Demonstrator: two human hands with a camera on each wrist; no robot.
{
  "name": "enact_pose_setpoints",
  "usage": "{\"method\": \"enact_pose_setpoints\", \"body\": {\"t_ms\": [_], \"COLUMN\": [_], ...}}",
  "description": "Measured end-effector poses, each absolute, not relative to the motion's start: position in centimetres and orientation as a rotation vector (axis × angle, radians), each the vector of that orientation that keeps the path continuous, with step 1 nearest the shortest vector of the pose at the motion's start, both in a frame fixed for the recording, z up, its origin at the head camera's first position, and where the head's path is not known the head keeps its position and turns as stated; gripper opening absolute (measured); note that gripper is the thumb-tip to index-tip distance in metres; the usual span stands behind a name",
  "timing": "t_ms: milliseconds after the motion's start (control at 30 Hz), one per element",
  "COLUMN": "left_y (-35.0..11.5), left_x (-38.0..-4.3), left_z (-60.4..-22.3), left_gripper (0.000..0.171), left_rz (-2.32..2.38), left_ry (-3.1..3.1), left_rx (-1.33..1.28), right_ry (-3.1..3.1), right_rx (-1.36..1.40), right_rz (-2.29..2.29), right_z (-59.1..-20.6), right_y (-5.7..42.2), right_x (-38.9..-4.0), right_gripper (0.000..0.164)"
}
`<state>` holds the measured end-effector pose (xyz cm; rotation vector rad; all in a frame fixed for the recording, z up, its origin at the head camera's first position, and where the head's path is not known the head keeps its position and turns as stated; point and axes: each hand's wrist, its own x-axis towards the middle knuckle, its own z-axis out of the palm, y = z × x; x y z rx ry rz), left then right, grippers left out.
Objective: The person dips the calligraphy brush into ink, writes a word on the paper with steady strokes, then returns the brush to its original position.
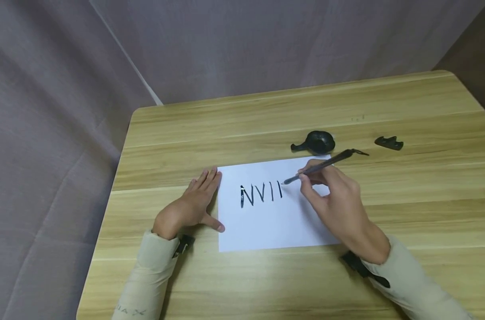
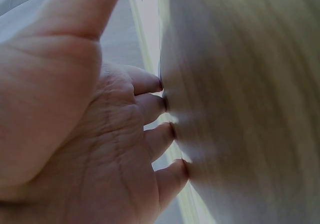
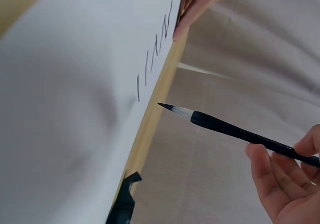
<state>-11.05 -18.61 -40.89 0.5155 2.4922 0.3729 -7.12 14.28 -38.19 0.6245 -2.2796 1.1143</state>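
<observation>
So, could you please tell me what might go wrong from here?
The leftmost stroke looks glossy, perhaps wet, so it could smear if touched. The right hand holds the brush with its dark tip off the paper, so a stray drip might blot it. The dark dish sits close to the paper's far edge, so the right hand might knock it.

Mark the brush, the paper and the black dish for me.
Brush (image 3: 232,131), right wrist view: on its dark handle.
Paper (image 1: 262,224), head view: on its blank lower part.
Black dish (image 1: 320,142), head view: on its bowl.
</observation>
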Motion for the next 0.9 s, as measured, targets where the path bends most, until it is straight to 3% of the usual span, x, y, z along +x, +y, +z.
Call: {"method": "enact_pose_setpoints", "body": {"t_ms": [900], "left_y": [-18.9], "left_x": [-11.0], "left_z": [-40.9], "left_gripper": [0.149], "left_rz": [0.383], "left_ry": [2.5], "left_rx": [0.539], "right_ry": [-2.239], "right_rx": [0.566], "right_rz": [1.196], "right_z": [-39.8], "right_y": [14.0], "right_x": [-8.8], "right_gripper": [0.021]}}
